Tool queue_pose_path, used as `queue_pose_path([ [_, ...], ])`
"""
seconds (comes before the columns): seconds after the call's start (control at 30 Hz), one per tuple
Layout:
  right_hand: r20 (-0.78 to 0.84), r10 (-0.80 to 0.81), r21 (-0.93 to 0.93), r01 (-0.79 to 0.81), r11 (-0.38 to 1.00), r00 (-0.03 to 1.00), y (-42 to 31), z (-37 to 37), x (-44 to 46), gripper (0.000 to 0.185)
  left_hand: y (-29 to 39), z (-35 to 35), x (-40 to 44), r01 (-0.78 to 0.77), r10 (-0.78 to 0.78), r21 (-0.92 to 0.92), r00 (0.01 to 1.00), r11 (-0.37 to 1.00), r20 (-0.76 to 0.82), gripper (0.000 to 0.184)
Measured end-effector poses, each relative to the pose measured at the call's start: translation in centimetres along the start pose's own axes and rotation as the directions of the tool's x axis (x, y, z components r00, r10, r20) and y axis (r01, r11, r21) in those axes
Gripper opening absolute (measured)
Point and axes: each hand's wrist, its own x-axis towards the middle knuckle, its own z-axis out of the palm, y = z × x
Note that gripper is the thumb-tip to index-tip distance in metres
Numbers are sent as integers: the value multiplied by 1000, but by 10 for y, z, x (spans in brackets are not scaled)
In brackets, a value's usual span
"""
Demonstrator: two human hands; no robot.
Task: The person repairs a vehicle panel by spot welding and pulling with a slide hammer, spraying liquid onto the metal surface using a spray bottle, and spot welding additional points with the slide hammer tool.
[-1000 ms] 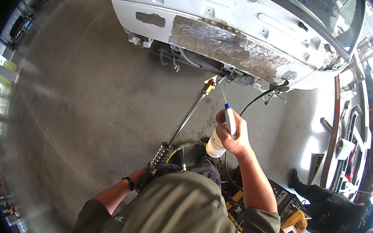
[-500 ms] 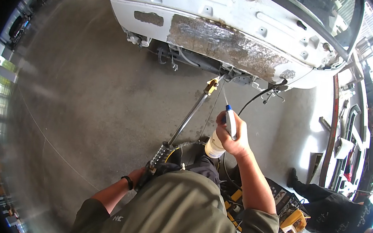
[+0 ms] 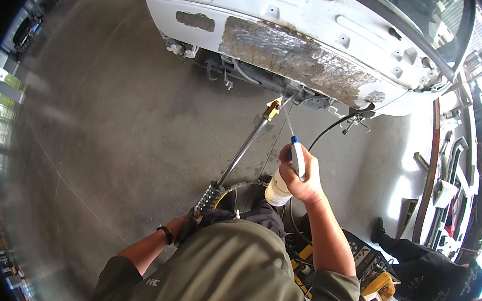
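My right hand [image 3: 301, 173] is wrapped round the neck of a white spray bottle [image 3: 278, 189] with a blue nozzle. A thin stream of liquid leaves the nozzle towards the yellow tip of a long metal tool [image 3: 244, 152]. My left hand [image 3: 180, 226] is closed on the tool's dark rear end, low beside my body, and partly hidden by it. The tool's tip lies just below the lower edge of a white vehicle body panel [image 3: 297, 59] with bare, scraped patches.
Behind my right arm stands a cart of equipment [image 3: 359, 257] with a yellow device [image 3: 380, 288]. A co-worker [image 3: 438, 283] in dark clothes bends at the lower right. A black cable [image 3: 332, 125] hangs from the vehicle. Vehicle parts [image 3: 448, 190] lie on a rack at the right.
The tool's tip has shifted slightly relative to the vehicle's underside. My right hand keeps its grip on the bottle, and the liquid stream shows in all frames. The view has moved a little.
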Motion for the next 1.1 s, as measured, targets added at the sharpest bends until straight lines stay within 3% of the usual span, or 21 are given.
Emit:
queue_pose_path([
  [0.1,-31,-31,4,32,999,999,4,6,3,19,38,-7,-18,66,-65,193,998,979,-14,42],
  [0.2,-47,-58,1,58,998,997,1,7,4,19,38,-3,-19,62,-62,-2,997,998,-36,43],
  [0.3,-17,-53,-2,53,999,998,2,7,3,19,-13,-2,0,84,-84,-132,996,988,3,41],
  [0.47,-10,-33,-7,33,999,999,-1,8,3,20,23,-5,-12,218,-225,-239,974,946,-1,40],
  [0.53,-33,-53,-8,53,999,998,4,9,4,20,18,-4,-10,270,-284,-411,958,871,29,41],
  [0.6,-34,-63,-3,63,998,997,5,9,5,20,6,-2,-4,319,-345,-631,935,707,85,41],
  [0.7,-23,-50,17,50,999,999,2,8,4,20,-11,-6,4,196,-188,-286,981,938,58,40],
  [0.8,-38,-33,29,34,999,999,1,8,5,20,4,-4,-3,261,-264,-538,962,802,73,39],
  [1.0,-39,-39,28,40,999,998,2,8,7,21,10,-6,-6,282,-304,-512,952,811,42,37],
  [1.1,-25,-29,37,30,999,999,3,8,7,22,-2,0,0,222,-226,-646,971,730,78,36],
])
